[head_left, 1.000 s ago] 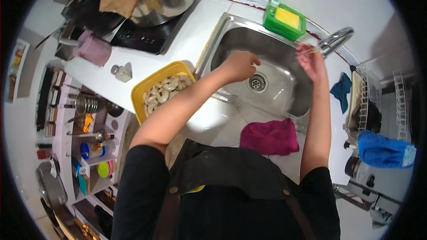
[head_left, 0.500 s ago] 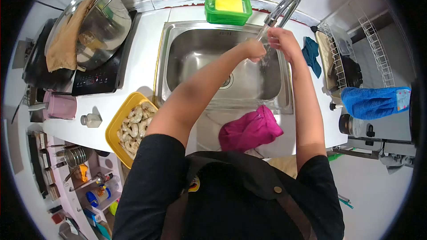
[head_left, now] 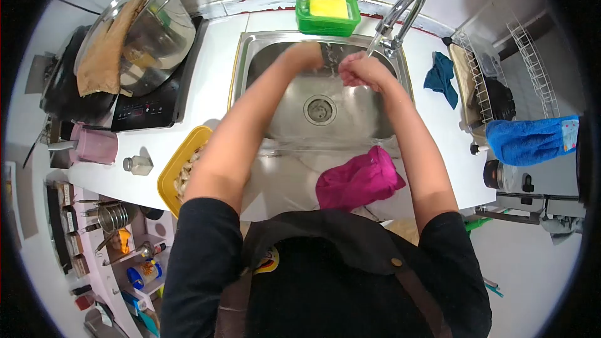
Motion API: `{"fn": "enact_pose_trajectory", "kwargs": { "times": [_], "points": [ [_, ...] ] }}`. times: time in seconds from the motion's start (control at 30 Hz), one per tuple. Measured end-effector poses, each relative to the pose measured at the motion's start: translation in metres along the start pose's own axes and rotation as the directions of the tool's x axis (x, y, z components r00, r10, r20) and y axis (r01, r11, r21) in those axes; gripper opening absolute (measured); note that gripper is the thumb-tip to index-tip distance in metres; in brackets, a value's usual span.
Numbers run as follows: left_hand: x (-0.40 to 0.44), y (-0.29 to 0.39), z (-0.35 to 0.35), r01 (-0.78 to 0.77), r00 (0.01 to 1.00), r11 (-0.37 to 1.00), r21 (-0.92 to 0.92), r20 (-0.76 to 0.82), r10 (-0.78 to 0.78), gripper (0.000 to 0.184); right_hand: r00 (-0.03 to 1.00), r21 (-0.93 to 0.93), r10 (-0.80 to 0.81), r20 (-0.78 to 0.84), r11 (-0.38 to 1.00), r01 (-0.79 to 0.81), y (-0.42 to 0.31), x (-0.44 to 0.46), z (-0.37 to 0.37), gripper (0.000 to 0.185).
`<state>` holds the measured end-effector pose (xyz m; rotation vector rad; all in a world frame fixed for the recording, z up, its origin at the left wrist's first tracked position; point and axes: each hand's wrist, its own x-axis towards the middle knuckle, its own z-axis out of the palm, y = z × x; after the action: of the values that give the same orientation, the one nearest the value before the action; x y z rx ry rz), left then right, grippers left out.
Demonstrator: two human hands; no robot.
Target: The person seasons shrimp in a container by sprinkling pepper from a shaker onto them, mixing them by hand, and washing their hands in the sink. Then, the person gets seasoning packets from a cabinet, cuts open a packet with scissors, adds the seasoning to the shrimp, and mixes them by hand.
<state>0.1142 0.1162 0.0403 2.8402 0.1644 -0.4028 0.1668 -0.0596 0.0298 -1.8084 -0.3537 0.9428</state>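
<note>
Drew left hand [head_left: 305, 55] away from right hand [head_left: 362, 70] since the earlier frame, out to just short of twelve o'clock, taking drain [head_left: 320, 111] as dial centre. Lowered right hand slightly, to between one and two, just below tap [head_left: 384, 27] on the same bearing. By judgement, called for slow turning of right hand beneath the thin stream, for even wetting of palm, back and finger gaps. Called also for keeping both hands low over sink [head_left: 360, 112], with drops [head_left: 330, 56] flung inward, well away from tub [head_left: 168, 181] of shrimp [head_left: 186, 174] at eight and cloth [head_left: 360, 181] at five.

Held right hand about half open, fingers loosely bent, touching running water along its upper side, with nothing seen in its grasp. Could not tell left hand's spread through the blur, nor of anything held; saw it apart from right hand, with drops between. Noted green box [head_left: 325, 27] with sponge [head_left: 328, 7] at twelve, behind sink.
</note>
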Motion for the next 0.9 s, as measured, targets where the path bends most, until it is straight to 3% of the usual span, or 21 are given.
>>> {"fn": "enact_pose_trajectory", "kwargs": {
  "times": [0.03,0.07,0.13,0.17,0.27,0.3,0.33,0.4,0.43,0.47,0.5,0.53,0.57,0.63,0.67,0.77,0.83,0.87,0.9],
  "points": [
    [-0.006,0.010,0.007,0.087,0.992,0.968,-0.235,0.107,-0.064,0.020,0.999,-0.032,-0.025,-0.024,0.999,0.024,-0.012,-0.003,0.001,0.020],
    [0.007,0.013,0.024,0.144,0.964,0.940,-0.310,0.257,-0.063,0.024,0.998,-0.164,-0.058,-0.009,0.985,0.055,-0.024,-0.008,-0.001,0.020],
    [0.009,0.034,0.048,0.043,0.980,0.695,-0.718,0.165,0.110,0.011,0.993,-0.422,-0.115,0.030,0.899,0.116,-0.049,-0.021,-0.002,0.021],
    [0.005,0.049,0.052,0.025,0.972,0.524,-0.851,0.143,0.187,0.010,0.977,-0.435,-0.212,0.031,0.877,0.205,-0.051,-0.025,-0.003,0.019],
    [0.027,0.080,0.074,-0.284,0.933,0.213,-0.935,-0.217,0.288,0.008,0.842,-0.679,-0.515,0.160,0.562,0.472,-0.056,-0.033,-0.013,0.011],
    [0.025,0.091,0.071,-0.471,0.877,0.113,-0.875,-0.450,0.167,0.009,0.799,-0.583,-0.561,0.217,0.582,0.567,-0.058,-0.038,-0.015,0.007],
    [0.021,0.101,0.069,-0.644,0.765,0.043,-0.764,-0.643,0.023,0.010,0.808,-0.486,-0.574,0.132,0.673,0.557,-0.057,-0.044,-0.017,0.006],
    [0.015,0.106,0.057,-0.581,0.807,0.030,-0.813,-0.581,-0.103,0.011,0.831,-0.253,-0.554,-0.038,0.810,0.529,-0.053,-0.053,-0.020,0.005],
    [0.011,0.102,0.041,-0.323,0.942,0.064,-0.944,-0.327,-0.080,0.010,0.862,-0.221,-0.502,-0.071,0.850,0.477,-0.046,-0.045,-0.029,0.009],
    [0.005,0.099,0.028,-0.038,0.997,0.102,-0.994,-0.045,-0.067,0.009,0.863,-0.304,-0.473,-0.176,0.861,0.409,-0.035,-0.038,-0.036,0.010],
    [0.002,0.096,0.024,-0.087,0.996,0.156,-0.984,-0.091,-0.020,0.021,0.849,-0.377,-0.448,-0.282,0.865,0.331,-0.030,-0.034,-0.039,0.012],
    [-0.001,0.094,0.018,-0.100,0.995,0.190,-0.977,-0.097,0.026,0.021,0.817,-0.438,-0.427,-0.387,0.865,0.245,-0.022,-0.029,-0.044,0.014],
    [-0.006,0.091,0.011,-0.115,0.992,0.222,-0.968,-0.101,0.073,0.022,0.853,-0.268,-0.401,-0.335,0.908,0.322,0.008,-0.002,-0.056,0.017],
    [-0.002,0.089,0.004,-0.127,0.986,0.294,-0.947,-0.090,0.138,0.020,0.957,0.074,-0.147,-0.249,0.983,0.170,0.022,-0.019,-0.034,0.018],
    [0.000,0.089,0.004,-0.194,0.978,0.413,-0.890,-0.142,0.153,0.019,0.985,0.233,-0.029,-0.170,0.970,0.069,0.025,-0.026,-0.022,0.020],
    [-0.002,0.083,-0.006,-0.360,0.929,0.687,-0.631,-0.314,0.198,0.012,0.996,0.201,-0.080,0.049,0.977,0.069,0.052,-0.008,-0.010,0.023],
    [-0.026,0.086,-0.016,-0.295,0.935,0.790,-0.537,-0.332,0.124,0.010,0.988,0.167,-0.129,0.080,0.979,0.115,0.037,-0.014,-0.003,0.023],
    [-0.029,0.089,-0.016,-0.203,0.941,0.791,-0.577,-0.337,-0.004,0.012,0.982,0.145,-0.158,0.102,0.979,0.142,0.027,-0.015,-0.002,0.023],
    [-0.033,0.093,-0.015,-0.116,0.932,0.773,-0.623,-0.337,-0.132,0.016,0.967,0.076,-0.246,-0.061,0.965,0.250,0.028,-0.006,-0.009,0.025]
  ]
}}
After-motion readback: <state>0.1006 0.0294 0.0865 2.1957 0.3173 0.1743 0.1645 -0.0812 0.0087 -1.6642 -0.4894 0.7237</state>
